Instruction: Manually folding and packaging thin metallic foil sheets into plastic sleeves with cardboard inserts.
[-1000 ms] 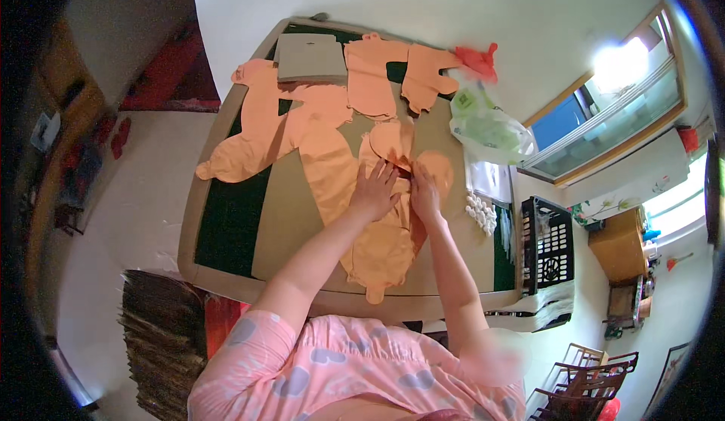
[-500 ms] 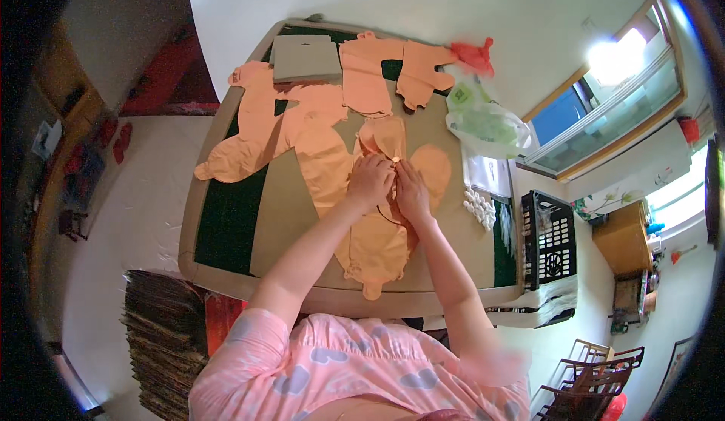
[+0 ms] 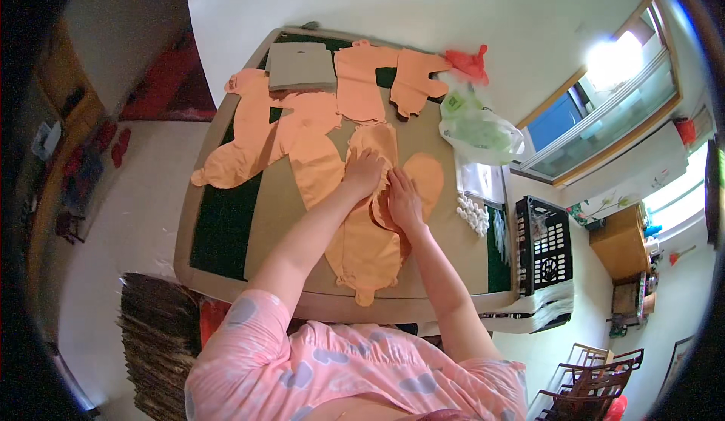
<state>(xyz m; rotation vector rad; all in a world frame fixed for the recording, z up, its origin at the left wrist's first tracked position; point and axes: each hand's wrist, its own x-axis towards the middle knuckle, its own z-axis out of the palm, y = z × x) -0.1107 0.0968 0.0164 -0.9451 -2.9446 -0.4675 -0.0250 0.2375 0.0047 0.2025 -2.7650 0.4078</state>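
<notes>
- Touching one orange piece (image 3: 370,247) with two hands now, and it lies at the middle of my one bench (image 3: 186,247), its narrow end toward me.
- Left hand (image 3: 365,175): fingers bent onto it, and I can't tell whether they pinch.
- Right hand (image 3: 404,198): fingers straighter, just beside the left, along a gathered part; whether it grips, I can't tell either.
- More orange shapes (image 3: 253,123) at the left and far edge, overlapping, so no sure count.
- One grey stack (image 3: 302,66), far left; one red bag (image 3: 468,64) and one green-and-white bag (image 3: 483,134), far right.
- One heap of white bits (image 3: 473,215), too small to count, near one black crate (image 3: 544,243).
</notes>
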